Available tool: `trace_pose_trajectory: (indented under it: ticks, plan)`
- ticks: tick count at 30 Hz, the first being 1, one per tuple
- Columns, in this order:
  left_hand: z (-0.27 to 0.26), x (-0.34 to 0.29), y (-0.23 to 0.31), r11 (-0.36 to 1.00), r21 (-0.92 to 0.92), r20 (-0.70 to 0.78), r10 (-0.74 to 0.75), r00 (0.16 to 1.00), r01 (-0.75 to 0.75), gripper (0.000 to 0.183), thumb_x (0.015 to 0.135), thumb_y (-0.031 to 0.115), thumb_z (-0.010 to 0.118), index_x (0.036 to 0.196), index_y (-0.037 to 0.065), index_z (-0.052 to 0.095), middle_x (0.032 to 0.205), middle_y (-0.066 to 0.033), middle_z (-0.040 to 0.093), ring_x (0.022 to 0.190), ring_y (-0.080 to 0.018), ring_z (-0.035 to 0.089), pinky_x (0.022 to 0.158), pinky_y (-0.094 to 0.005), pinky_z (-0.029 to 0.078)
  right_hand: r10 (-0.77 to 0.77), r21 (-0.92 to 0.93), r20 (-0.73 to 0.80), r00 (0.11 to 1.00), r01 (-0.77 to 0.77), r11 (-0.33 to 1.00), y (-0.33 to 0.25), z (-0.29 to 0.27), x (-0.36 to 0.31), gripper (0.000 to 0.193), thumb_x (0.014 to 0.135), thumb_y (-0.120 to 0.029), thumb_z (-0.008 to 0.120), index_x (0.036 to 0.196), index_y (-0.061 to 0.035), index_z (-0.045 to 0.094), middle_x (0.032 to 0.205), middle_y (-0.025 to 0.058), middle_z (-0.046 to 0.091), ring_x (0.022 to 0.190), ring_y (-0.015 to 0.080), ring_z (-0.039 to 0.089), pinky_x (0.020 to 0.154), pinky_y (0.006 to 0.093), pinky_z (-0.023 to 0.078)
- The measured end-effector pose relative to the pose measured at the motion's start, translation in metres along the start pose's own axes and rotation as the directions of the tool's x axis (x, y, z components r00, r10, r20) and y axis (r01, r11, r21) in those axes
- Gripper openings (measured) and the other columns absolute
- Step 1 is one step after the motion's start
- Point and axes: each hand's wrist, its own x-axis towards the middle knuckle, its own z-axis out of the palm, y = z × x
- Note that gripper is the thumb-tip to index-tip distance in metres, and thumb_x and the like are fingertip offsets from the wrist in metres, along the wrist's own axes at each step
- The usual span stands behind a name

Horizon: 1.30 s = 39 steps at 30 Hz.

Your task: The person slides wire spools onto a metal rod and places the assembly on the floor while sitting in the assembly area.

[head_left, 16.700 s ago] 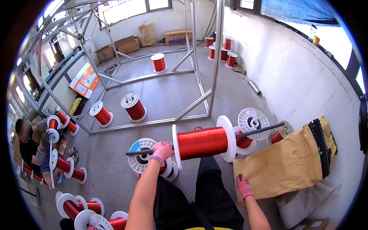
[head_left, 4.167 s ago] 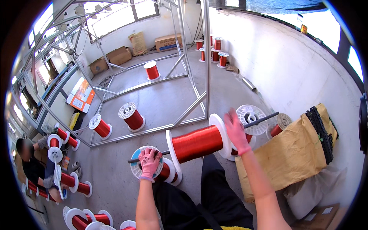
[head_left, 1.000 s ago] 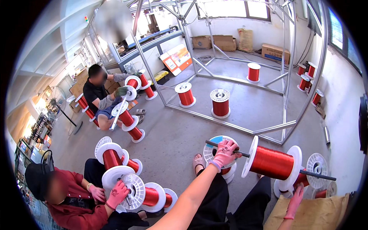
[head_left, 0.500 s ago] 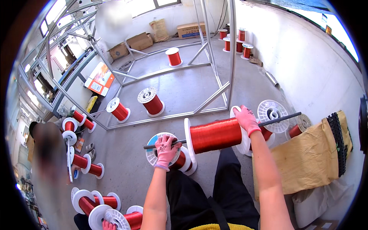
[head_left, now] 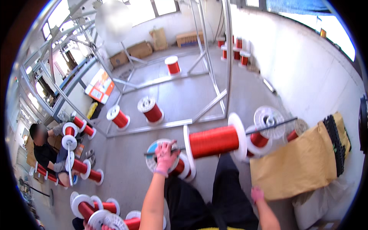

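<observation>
Red spool [head_left: 214, 142] on dark rod [head_left: 276, 125], left of brown sack [head_left: 295, 168]; long axis crosswise, right end aimed beyond sack. Clasped at rod by left hand [head_left: 165, 156]; right hand [head_left: 257, 194] at sack, grip unclear.

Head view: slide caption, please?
Pink-gloved left hand holding the dark rod through a red-wound spool, right hand low near the tan sack.
</observation>
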Motion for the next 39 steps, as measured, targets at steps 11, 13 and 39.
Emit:
trace_pose_trajectory:
  ticks: [11,13,39]
  plan:
    - [-0.011,-0.003,0.005,0.997,-0.08,0.069,-0.016,0.998,0.022,0.026,0.077,0.034,0.066,0.102,0.029,0.071,0.097,-0.0034,0.058,0.098,-0.0279,0.051,0.091,-0.0446,0.033,0.4,0.798,-0.539,0.741,0.296,0.525,-0.012,-0.174,-0.026,0.042,0.097,-0.026,0.044,0.129,0.0001,0.048,0.131,0.0188,0.052,0.114,0.0386,0.052,0.093,0.0407,0.043]
    - [-0.01,-0.006,0.0,0.995,-0.1,0.051,-0.016,0.999,0.021,0.028,0.076,0.033,0.066,0.103,0.029,0.071,0.098,-0.004,0.057,0.099,-0.028,0.05,0.091,-0.0446,0.033,0.429,0.866,-0.498,0.754,0.404,0.295,-0.045,-0.24,-0.04,0.044,0.097,-0.027,0.045,0.13,0.0011,0.047,0.13,0.0212,0.052,0.118,0.039,0.05,0.096,0.0398,0.041]
    - [-0.008,-0.002,0.002,0.989,-0.145,0.08,0.042,0.996,-0.03,0.026,0.076,0.025,0.064,0.101,0.025,0.07,0.124,0.0063,0.06,0.112,-0.0224,0.053,0.098,-0.0416,0.032,0.223,0.656,-0.402,0.888,0.11,0.746,-0.059,-0.053,-0.026,0.028,0.09,-0.01,0.049,0.116,-0.0029,0.054,0.116,0.0216,0.058,0.102,0.0387,0.057,0.087,0.0441,0.046]
